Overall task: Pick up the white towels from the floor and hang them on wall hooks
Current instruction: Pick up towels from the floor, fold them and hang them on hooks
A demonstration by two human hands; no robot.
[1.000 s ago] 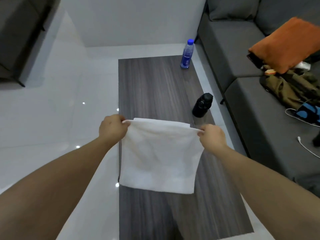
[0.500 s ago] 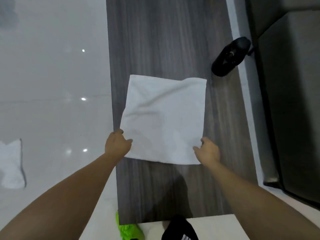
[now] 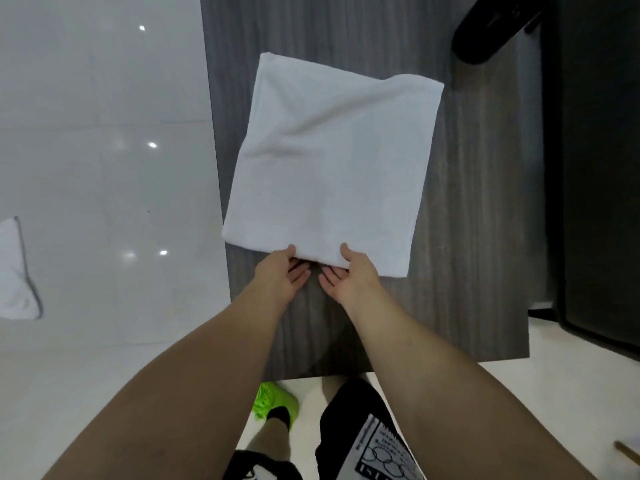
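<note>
A: Head view, looking straight down. One white towel (image 3: 329, 161) lies folded flat on the dark wood-grain counter (image 3: 478, 237), roughly square, with a soft diagonal crease across its upper half.

B: Hands relative to it?

A: Both at the near edge, close together and left of that edge's middle. Left hand (image 3: 282, 273) has the thumb on top of the cloth and the fingers tucked under the hem, so it pinches the edge. Right hand (image 3: 349, 275) does the same just beside it: thumb over, fingers beneath, palm turned up. The two hands are near each other but not touching. The rest of the towel stretches away from them across the counter, its left edge close to the counter's left side.

B: Count of towels?

A: Two in view. The one on the counter, and a second white towel (image 3: 15, 271) crumpled on the pale glossy floor (image 3: 104, 168) at the far left, partly cut off by the frame, well apart from both hands.

B: Other items?

A: One black object (image 3: 491, 32) at the counter's far right corner, cropped at the top; I cannot tell what it is. One dark sofa (image 3: 595, 168) along the right side. Below, one bright green shoe (image 3: 275, 407) on the floor and black shorts (image 3: 349, 420) with a white printed patch.
</note>
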